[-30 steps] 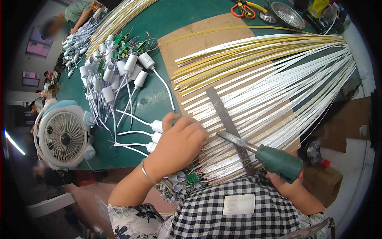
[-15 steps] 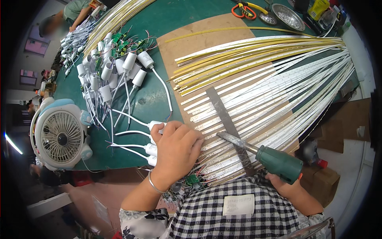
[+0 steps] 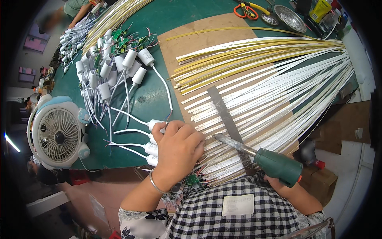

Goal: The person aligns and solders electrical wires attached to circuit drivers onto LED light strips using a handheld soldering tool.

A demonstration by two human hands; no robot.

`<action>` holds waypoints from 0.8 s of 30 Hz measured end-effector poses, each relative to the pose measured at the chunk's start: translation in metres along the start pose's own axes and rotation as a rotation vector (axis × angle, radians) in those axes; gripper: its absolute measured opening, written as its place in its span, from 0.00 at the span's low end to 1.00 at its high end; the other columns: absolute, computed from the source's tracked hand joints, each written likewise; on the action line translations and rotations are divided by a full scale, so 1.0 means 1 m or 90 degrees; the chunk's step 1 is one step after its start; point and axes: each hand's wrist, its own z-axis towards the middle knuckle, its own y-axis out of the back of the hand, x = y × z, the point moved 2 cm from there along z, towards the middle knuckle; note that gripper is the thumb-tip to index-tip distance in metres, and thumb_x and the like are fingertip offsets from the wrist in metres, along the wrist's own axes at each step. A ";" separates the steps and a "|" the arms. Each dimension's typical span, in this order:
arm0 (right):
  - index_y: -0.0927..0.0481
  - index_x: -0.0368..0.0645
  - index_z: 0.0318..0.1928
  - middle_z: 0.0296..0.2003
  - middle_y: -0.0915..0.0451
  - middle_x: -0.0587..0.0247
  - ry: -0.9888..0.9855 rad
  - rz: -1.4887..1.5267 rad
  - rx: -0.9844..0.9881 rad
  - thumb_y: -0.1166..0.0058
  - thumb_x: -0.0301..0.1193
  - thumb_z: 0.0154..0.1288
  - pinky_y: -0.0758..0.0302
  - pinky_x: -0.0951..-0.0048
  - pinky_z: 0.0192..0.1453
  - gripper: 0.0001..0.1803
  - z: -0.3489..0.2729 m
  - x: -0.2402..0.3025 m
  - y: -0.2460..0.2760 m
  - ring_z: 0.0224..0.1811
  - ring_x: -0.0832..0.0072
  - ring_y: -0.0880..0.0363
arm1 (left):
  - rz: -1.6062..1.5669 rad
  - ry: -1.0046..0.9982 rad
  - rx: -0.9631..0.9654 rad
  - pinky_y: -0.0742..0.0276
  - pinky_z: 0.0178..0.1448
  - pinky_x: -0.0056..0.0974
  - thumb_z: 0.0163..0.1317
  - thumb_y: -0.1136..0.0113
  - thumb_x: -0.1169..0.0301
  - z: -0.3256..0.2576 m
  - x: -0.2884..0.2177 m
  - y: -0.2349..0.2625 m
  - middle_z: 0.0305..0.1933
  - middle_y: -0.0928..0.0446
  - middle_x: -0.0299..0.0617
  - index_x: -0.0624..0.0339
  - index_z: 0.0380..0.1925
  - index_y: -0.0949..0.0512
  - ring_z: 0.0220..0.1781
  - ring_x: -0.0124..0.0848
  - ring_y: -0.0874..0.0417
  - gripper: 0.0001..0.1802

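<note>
My left hand, a metal bangle at its wrist, is curled with its fingertips down at the near left ends of the white LED strips. Whatever its fingers pinch is hidden under them. Several white lamp caps with cables lie against its left side. In my right hand is a soldering iron with a green handle. Its metal tip points left, over the strips and a little right of my left fingers. Beneath its barrel a flat dark metal bar lies across the strips.
A heap of white lamp caps and green circuit boards covers the table's left. Yellow strips lie on brown board. Beyond are orange-handled pliers and a metal dish. A fan stands left; another person works far left.
The soldering iron has shifted slightly, its tip a little to the left and its handle a little lower. My left hand stays almost in place.
</note>
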 end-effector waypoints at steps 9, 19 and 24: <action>0.18 0.38 0.48 0.47 0.17 0.53 0.153 0.002 -0.035 0.39 0.29 0.60 0.22 0.61 0.53 0.16 0.014 0.009 -0.006 0.46 0.56 0.17 | -0.003 -0.016 0.009 0.47 0.58 0.50 0.47 0.31 0.70 -0.001 0.002 0.001 0.31 0.26 0.29 0.46 0.28 0.18 0.44 0.31 0.26 0.08; 0.22 0.35 0.48 0.31 0.19 0.60 0.179 -0.041 -0.027 0.43 0.28 0.64 0.23 0.72 0.39 0.14 0.016 0.010 0.001 0.29 0.72 0.19 | 0.002 -0.021 0.015 0.47 0.59 0.50 0.47 0.31 0.69 0.001 0.001 0.001 0.31 0.26 0.29 0.46 0.29 0.18 0.43 0.31 0.26 0.07; 0.26 0.34 0.52 0.30 0.20 0.59 0.134 0.040 -0.068 0.45 0.34 0.69 0.23 0.72 0.38 0.18 0.008 0.006 0.002 0.28 0.72 0.19 | 0.000 -0.021 0.016 0.47 0.58 0.50 0.48 0.32 0.69 0.002 0.001 0.002 0.31 0.26 0.29 0.46 0.28 0.19 0.43 0.31 0.26 0.06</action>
